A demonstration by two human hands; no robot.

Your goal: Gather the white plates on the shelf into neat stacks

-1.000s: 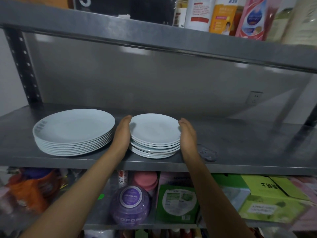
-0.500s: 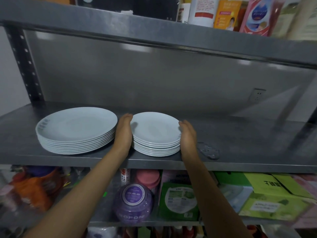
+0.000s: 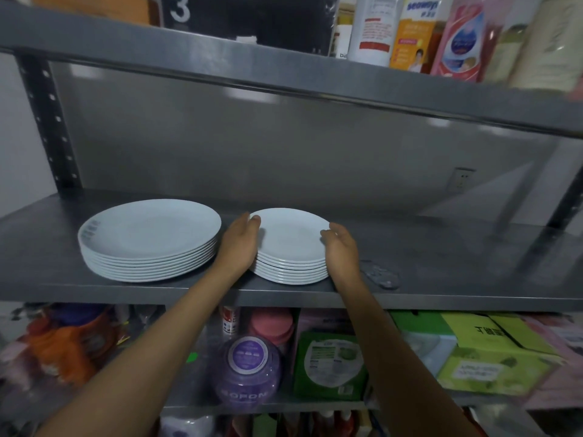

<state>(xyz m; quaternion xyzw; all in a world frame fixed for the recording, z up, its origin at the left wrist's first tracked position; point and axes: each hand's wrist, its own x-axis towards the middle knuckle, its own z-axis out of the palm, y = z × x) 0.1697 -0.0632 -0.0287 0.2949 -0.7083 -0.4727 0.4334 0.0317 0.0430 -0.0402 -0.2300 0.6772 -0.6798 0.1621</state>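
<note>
The small stack of plates (image 3: 291,247) sits in the middle of the frame, directly between the two hands, on the steel shelf (image 3: 457,272) near its front edge. The left hand (image 3: 238,244) lies flat against the stack's left side, fingertips reaching up to the top plate's rim; the right hand (image 3: 342,250) stands against the right side, its fingers slightly bent over the rim. Neither hand looks closed around a plate: both press or cup from the sides, so the stack is squeezed between them rather than gripped.

A round stack has no long axis to speak of; what matters is that the hands face each other across it, left to right in the frame, both about equally near. The rims look fairly well lined up, so the straightening seems nearly done.

Just left of the left hand, the large stack of plates (image 3: 148,241) stands close by, with the hand filling the gap between the two stacks. Any sideways push to the left would likely knock into it.

To the right the shelf runs on bare but for a small clear object (image 3: 380,274) just beside the right wrist. The shelf above hangs low, leaving modest headroom for lifting.
</note>
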